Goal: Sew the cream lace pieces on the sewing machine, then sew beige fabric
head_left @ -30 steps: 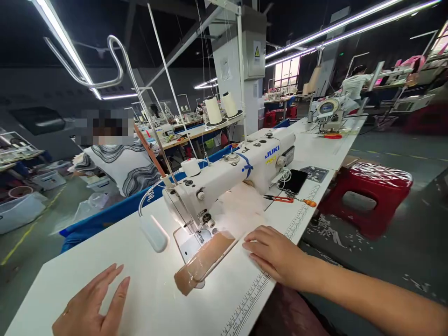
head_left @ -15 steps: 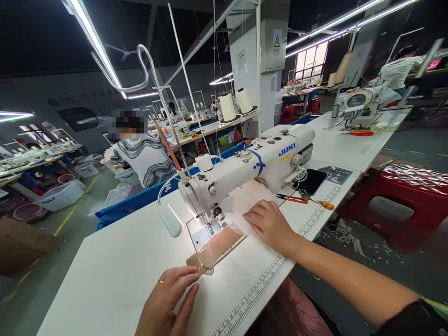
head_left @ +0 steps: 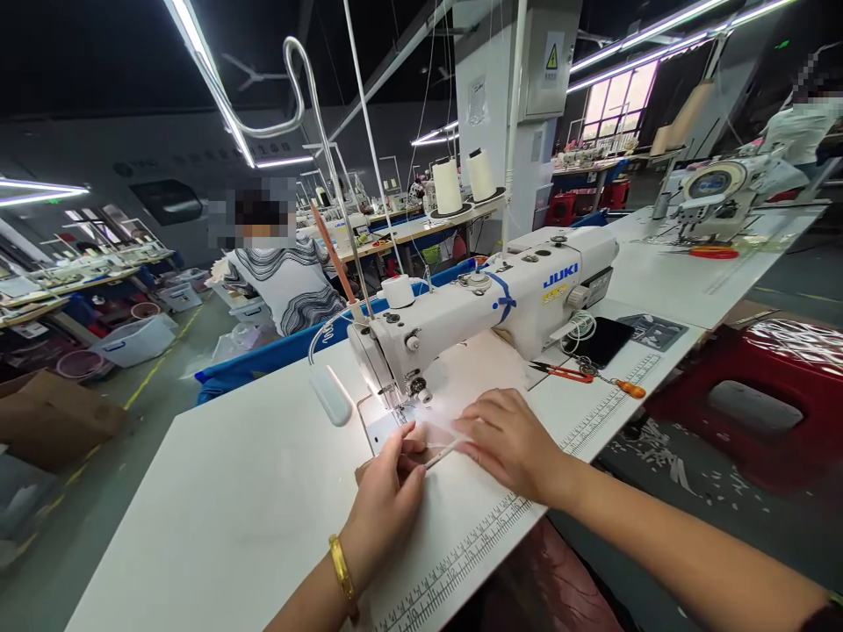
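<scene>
A thin white piece of fabric (head_left: 478,364) lies on the bed of a white sewing machine (head_left: 454,320), under its arm. My left hand (head_left: 395,478), with a gold bracelet at the wrist, is just in front of the needle and presser foot, its thumb and bent fingers closed on the fabric's near edge. To the right, my right hand (head_left: 510,443) has its fingers and thumb together on the same fabric. Between the hands shows part of a pale strip-like edge. A brownish clear plate beneath is mostly covered by my left hand.
Orange-handled thread snips (head_left: 563,372), an awl with an orange handle (head_left: 630,388) and a dark phone-like slab (head_left: 606,342) lie right of the machine. A ruler tape (head_left: 474,557) runs along the table's front edge. A red stool (head_left: 757,395) stands at right; a person sits beyond the table.
My left hand has moved forward and right from the plate's near end to the fabric by the needle, and its fingers have closed. My right hand has drawn its fingers together on the fabric.
</scene>
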`<state>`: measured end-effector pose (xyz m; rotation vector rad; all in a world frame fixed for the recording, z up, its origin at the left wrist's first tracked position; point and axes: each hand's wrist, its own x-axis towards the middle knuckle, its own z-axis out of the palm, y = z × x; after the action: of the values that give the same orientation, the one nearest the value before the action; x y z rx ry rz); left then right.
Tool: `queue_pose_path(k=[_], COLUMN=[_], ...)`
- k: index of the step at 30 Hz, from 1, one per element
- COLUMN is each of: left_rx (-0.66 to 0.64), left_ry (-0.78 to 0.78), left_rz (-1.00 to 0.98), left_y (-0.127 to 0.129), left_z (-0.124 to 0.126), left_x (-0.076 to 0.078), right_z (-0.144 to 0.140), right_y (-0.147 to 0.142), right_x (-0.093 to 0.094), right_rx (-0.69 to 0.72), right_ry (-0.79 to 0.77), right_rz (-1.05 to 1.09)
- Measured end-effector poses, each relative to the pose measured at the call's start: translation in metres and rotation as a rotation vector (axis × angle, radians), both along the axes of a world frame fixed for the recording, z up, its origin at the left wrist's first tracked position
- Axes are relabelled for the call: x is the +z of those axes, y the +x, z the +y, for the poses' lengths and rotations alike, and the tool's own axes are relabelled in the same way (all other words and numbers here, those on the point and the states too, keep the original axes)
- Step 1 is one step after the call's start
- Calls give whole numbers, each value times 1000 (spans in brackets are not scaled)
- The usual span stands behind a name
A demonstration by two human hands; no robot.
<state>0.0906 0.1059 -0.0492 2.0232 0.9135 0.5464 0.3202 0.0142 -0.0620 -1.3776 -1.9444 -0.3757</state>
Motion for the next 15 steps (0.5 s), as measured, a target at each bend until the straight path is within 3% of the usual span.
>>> queue_pose_path(k=[5,7,9,11,13,15], left_rx=[6,19,16,4,-13,-25], left_ry=[60,133,159,75,-125,-330], left_rz=[3,24,12,-28,-81,-126], left_y=[6,6,5,2,-3,-9], left_z=[-1,-6,-10,-12,-12,-11], left_x=[-5,-2,5,13,22,28], right_z=[3,1,-5,-10,-12,-10], right_y=[-19,-22,-23,-21,-17,-10], right_x=[-8,0,13,25,31,28], right_rx=[28,105,242,327,350,356], right_ry=[-251,-293,-327,-429,-569,-677], right_rz=[-142,0,278,612,892,1006])
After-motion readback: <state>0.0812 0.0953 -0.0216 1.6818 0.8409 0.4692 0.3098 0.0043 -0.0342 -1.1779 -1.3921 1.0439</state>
